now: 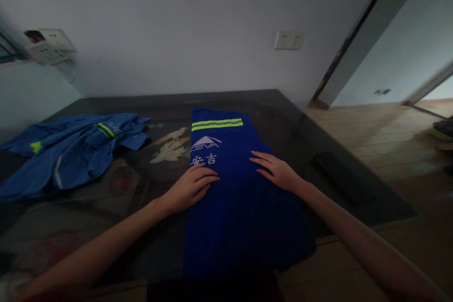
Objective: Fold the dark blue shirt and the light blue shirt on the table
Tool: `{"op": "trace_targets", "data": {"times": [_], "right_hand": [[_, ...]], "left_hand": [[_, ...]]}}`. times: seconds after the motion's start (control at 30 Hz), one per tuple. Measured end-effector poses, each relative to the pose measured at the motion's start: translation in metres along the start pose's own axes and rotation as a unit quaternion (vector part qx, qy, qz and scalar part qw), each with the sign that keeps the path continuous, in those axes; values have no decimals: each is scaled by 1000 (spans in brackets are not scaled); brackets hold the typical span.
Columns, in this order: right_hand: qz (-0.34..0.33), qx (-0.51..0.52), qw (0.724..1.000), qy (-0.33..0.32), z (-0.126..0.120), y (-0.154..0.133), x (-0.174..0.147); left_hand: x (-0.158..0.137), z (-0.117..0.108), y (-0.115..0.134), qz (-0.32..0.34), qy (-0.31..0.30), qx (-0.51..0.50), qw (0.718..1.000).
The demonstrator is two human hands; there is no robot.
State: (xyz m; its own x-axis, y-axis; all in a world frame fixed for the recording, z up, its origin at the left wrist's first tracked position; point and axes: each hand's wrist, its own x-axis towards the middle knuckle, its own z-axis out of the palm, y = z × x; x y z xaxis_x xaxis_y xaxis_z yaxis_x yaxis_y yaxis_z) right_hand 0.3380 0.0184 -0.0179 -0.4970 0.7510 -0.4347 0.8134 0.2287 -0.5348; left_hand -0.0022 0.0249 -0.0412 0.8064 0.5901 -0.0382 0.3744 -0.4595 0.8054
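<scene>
A dark blue work jacket (230, 193) lies folded lengthwise on the black tabletop (170, 104). Its upper part bears a yellow-green reflective stripe, a white logo and white lettering. My left hand (193, 186) rests on the jacket's left folded edge, just below the lettering, with its fingers stretched out. On the right edge lies my right hand (278, 170), fingers spread flat over the cloth. Neither hand grips anything. The lower end of the jacket reaches the table's near edge, where it is dark and hard to make out.
To the left, a second, crumpled blue garment (88, 146) with yellow-green strips lies on the table. A dark oblong object (341, 177) sits near the right edge. Behind stands a wall with a double socket (289, 40). Wooden floor (364, 127) stretches away on the right.
</scene>
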Motion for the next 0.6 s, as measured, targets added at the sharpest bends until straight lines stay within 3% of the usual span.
{"op": "trace_targets", "data": {"times": [0.17, 0.37, 0.47, 0.6], "right_hand": [[24, 43, 996, -74, -16, -33, -80], [7, 49, 994, -92, -23, -59, -161], [2, -26, 998, -66, -8, -56, -182], [3, -116, 993, 20, 18, -48, -182]], "left_hand": [[-55, -16, 34, 47, -71, 8, 996], [-94, -23, 74, 73, -142, -17, 987], [-103, -15, 88, 80, -159, 28, 984], [-112, 9, 95, 57, -133, 114, 983]]}}
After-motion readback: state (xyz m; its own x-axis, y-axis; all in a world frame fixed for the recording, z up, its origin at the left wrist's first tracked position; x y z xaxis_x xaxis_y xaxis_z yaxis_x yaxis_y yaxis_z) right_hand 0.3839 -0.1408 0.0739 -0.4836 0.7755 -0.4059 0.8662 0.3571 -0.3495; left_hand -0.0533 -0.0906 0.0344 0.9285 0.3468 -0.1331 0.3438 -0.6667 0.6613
